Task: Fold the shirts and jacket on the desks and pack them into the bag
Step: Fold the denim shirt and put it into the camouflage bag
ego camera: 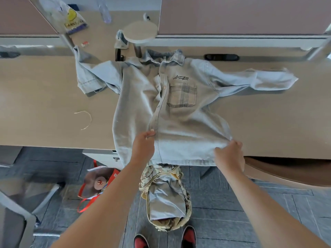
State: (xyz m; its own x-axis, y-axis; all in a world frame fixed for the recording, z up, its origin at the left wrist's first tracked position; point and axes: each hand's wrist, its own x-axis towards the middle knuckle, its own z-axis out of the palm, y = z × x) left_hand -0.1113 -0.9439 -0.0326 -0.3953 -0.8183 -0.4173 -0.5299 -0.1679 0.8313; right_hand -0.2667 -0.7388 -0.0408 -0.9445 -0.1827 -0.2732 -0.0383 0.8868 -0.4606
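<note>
Pale wood tabletop (44,104) under a denim jacket (179,122) spread face up, hem overhanging the near edge. With left hand (143,145) pinching the front placket and right hand (230,154) pinching the side near the hem, pull flat, then fold sleeves inward. Bag (146,178) on floor below.

The left hand (143,145) and right hand (230,156) are bare, and both forearms are uncovered. Red-and-black shoes (189,236) are worn, seen at the bottom centre of the frame.
</note>
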